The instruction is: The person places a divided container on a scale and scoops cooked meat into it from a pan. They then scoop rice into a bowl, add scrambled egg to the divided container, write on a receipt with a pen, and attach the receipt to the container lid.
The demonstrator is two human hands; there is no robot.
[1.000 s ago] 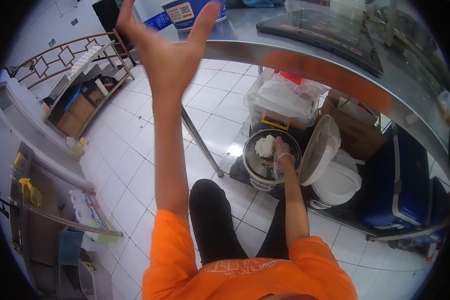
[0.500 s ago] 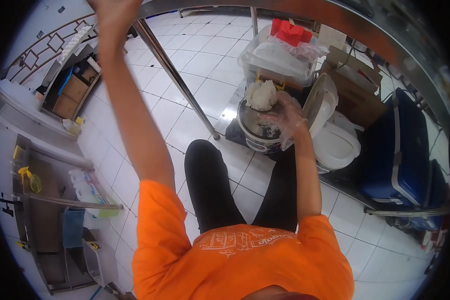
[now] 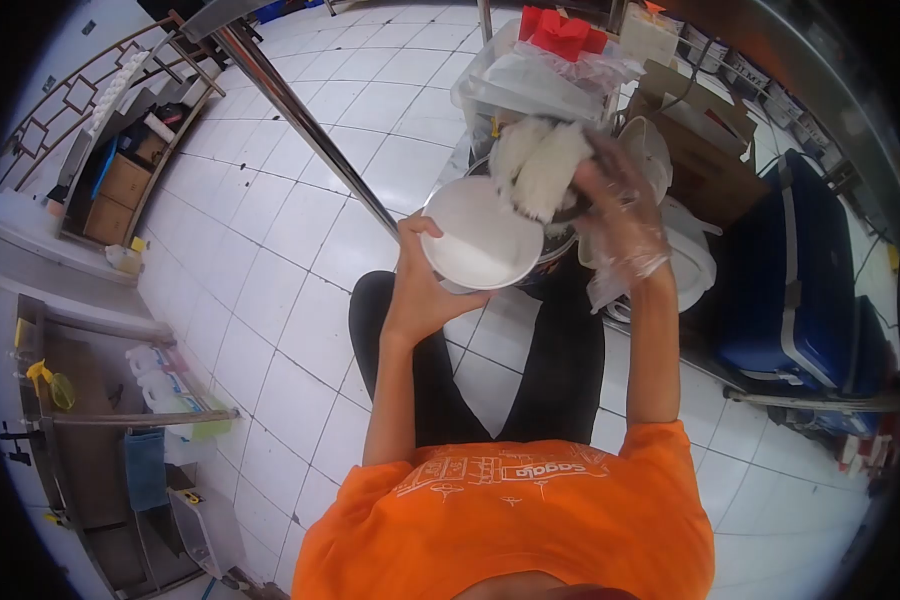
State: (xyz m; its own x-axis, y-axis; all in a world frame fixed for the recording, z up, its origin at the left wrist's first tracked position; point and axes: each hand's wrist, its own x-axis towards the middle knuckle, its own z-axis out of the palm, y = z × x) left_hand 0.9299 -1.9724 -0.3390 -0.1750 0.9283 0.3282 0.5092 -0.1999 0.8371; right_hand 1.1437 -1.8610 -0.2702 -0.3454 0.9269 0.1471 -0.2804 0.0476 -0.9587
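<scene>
On your right stands the blue cooler box (image 3: 775,285), beside an open cardboard box (image 3: 705,165), and ahead of you a clear plastic tub (image 3: 530,85) has red and see-through plastic heaped on top; near it sits a white lidded container (image 3: 688,268), then the round pot (image 3: 558,250), mostly hidden behind what you hold; your left hand (image 3: 420,280) has its thumb over the rim and its fingers wrapped below a white bowl (image 3: 480,230), tipped so its pale inside shows; your gloved right hand (image 3: 625,220) has partly curled fingers around a dark rounded piece (image 3: 572,212), its shape blurred, bearing a lump of white rice (image 3: 542,165) just beside the bowl, above the pot
</scene>
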